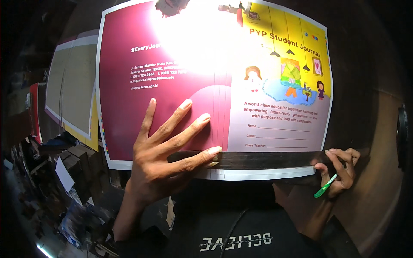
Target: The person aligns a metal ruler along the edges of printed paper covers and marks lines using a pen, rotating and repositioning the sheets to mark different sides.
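A large printed cover sheet, maroon on its left half and yellow and lilac with drawings on its right, lies before me. Along its near edge runs a dark, straight ruler-like strip, with a white paper margin showing below it. My left hand rests flat on the maroon half, fingers spread, its thumb side pressing on the strip. At the strip's right end, my right hand has bent fingertips touching it. A slim green-and-white pen is held between that hand's fingers, its green end pointing down and left.
Strong lamp glare washes out the sheet's upper middle. To the left stands a grey board with a white border, beside a red-edged item. Stacks of dark pieces and clutter fill the lower left. A brown surface lies at right.
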`<state>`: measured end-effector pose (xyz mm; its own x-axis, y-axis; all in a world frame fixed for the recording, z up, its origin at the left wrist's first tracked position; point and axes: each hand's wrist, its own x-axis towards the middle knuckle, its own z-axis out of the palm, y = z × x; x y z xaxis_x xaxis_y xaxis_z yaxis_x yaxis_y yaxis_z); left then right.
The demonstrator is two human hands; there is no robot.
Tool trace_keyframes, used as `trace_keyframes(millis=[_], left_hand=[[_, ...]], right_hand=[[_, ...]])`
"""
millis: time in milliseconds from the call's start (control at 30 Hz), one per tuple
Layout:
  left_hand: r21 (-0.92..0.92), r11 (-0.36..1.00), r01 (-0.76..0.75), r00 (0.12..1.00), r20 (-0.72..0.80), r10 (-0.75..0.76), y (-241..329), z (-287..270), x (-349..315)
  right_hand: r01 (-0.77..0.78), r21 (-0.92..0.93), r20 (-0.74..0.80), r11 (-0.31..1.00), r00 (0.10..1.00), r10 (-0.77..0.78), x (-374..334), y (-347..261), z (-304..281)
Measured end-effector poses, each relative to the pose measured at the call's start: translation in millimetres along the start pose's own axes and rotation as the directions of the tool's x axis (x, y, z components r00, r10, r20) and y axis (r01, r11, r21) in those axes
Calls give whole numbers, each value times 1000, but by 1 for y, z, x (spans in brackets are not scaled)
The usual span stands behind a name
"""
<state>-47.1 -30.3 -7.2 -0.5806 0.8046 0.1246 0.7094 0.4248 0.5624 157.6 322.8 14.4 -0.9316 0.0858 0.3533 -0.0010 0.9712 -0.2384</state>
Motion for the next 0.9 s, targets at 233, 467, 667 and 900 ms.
trace_keyframes(millis=[233,467,667,900], left_hand=[[-52,999,13,1000,13,-12,3,-3,5],[10,1000,19,998,68,-19,8,-8,9],[-14,1000,19,999,44,-18,9,-5,8],[-15,1000,22,999,24,-21,9,-3,8]], right_hand=[[17,20,-21,1000,1000,-16,5,-3,4],[35,8,-25,999,999,-35,9,-4,4],[38,10,-30,999,999,-38,9,-5,5],[31,15,-23,999,999,-30,10,-6,6]])
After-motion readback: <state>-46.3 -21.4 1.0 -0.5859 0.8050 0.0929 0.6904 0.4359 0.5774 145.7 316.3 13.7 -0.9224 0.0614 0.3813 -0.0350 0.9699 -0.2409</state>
